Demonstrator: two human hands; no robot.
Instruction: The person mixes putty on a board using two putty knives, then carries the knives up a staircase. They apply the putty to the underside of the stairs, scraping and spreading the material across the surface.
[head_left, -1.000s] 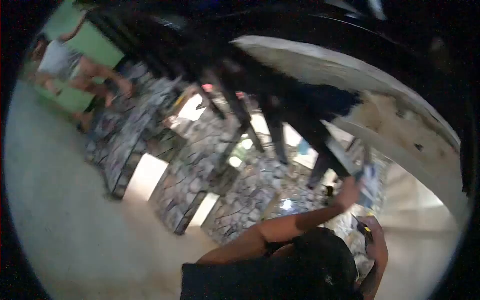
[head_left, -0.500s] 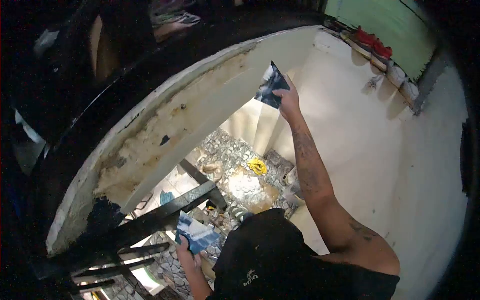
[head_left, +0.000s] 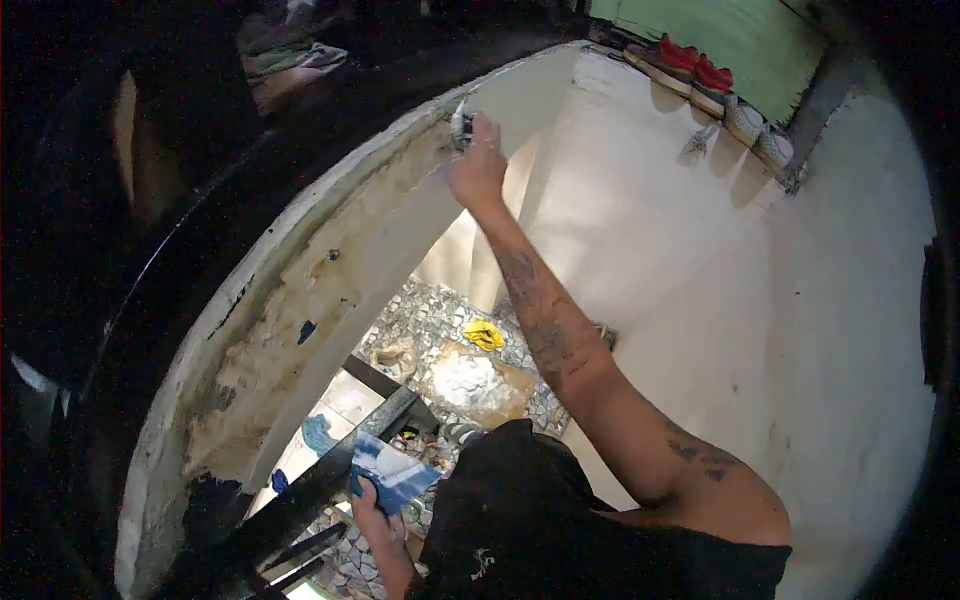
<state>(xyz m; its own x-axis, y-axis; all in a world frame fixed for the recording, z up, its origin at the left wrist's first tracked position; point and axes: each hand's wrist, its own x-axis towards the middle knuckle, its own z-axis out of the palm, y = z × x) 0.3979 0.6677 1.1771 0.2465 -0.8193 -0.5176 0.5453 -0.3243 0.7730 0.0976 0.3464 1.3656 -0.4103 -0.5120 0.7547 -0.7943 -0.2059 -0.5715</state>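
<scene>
My right hand [head_left: 478, 165] reaches up to the curved ledge wall, fingers closed on a thin flat putty spreader [head_left: 462, 122] smeared with white paste. The spreader is seen nearly edge-on, at the upper end of a rough tan patch [head_left: 290, 330] on the wall. Low and close to my body, my left hand [head_left: 378, 520] grips a second flat spreader [head_left: 392, 472], blue with a broad smear of white across its face. My left thumb lies over its near edge.
Red and dark shoes [head_left: 695, 68] stand along a ledge at the upper right, with pale shoes beside them. A dark railing [head_left: 350, 450] crosses below. On the stone-patterned floor lie a yellow cloth [head_left: 484, 334] and a white-dusted brown sheet [head_left: 475, 385].
My right hand has moved left with its spreader, from beside the wall to the patch's upper end, and the spreader has turned edge-on. My left hand stays low, still holding its spreader.
</scene>
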